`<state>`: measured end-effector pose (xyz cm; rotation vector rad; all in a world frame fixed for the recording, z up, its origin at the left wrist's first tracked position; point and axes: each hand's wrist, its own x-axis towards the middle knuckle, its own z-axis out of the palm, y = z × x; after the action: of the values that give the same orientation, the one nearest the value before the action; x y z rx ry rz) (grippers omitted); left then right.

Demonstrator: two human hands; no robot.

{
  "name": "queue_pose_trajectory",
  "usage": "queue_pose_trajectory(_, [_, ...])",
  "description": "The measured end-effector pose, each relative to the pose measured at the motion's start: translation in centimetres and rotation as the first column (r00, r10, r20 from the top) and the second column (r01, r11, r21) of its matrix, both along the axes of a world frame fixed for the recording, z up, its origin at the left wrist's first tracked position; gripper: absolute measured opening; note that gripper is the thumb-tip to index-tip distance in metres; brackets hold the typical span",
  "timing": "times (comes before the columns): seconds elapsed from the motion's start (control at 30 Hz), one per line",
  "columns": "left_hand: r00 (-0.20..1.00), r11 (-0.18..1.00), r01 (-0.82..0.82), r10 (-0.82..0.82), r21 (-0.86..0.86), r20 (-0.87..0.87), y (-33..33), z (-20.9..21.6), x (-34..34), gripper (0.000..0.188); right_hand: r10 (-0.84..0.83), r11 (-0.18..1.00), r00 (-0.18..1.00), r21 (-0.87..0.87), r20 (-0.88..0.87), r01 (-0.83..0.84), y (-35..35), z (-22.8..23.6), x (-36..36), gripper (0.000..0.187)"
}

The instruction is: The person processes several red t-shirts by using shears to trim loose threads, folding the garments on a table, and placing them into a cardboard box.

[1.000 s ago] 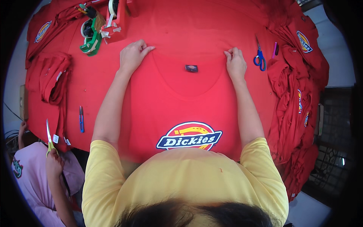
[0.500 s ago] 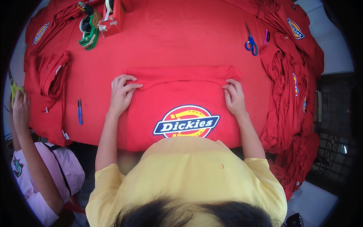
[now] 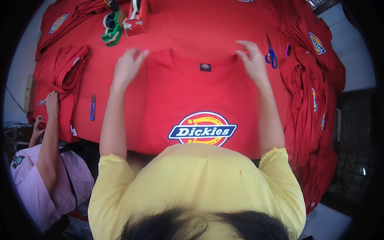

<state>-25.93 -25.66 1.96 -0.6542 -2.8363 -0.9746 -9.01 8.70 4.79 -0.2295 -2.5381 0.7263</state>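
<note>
A red T-shirt (image 3: 168,96) lies folded in front of me, its neckline away from me. A dark neck label (image 3: 205,67) shows inside the collar, and a large blue, yellow and white emblem (image 3: 202,130) is on its front. Beside the shirt's far left shoulder is my left hand (image 3: 129,67), slightly blurred, fingers apart and nothing held. My right hand (image 3: 254,63) hovers by the far right shoulder, thumb and fingers spread, also without a hold on the cloth. My body hides the shirt's near edge.
Red shirts are heaped at the right (image 3: 300,108) and left (image 3: 60,84). Blue scissors (image 3: 272,58) and blue thread snips (image 3: 93,108) lie on the red-covered table. Green (image 3: 113,34) and red (image 3: 136,24) tape dispensers stand far left. A co-worker's hand (image 3: 52,104) is at the left heap.
Both hands have let go of the shirt's folded far edge and moved farther from me. The fold is opened out, showing the collar and label. The co-worker's hand has come onto the left heap.
</note>
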Motion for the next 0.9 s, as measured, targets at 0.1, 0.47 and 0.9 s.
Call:
queue_pose_trajectory(0.1, [0.913, 0.938, 0.187, -0.056, -0.292, 0.404, -3.7, 0.8, 5.4, 0.052, 0.338, 0.94, 0.934, -0.083, 0.113, -0.33, -6.2, -0.7, -3.9, 0.028])
queue_pose_trajectory(0.47, [0.902, 0.96, 0.129, -0.009, -0.249, 0.431, -9.9, -0.4, 20.3, 0.03, 0.557, 0.83, 0.788, -0.14, 0.262, -0.54, -15.9, -2.9, -13.5, 0.024])
queue_pose_trajectory(0.9, [0.647, 0.705, 0.709, -0.664, 0.024, 0.375, -2.9, -2.0, 25.9, 0.025, 0.272, 0.752, 0.916, -0.659, 0.294, -0.011, -9.1, -3.0, 12.0, 0.033])
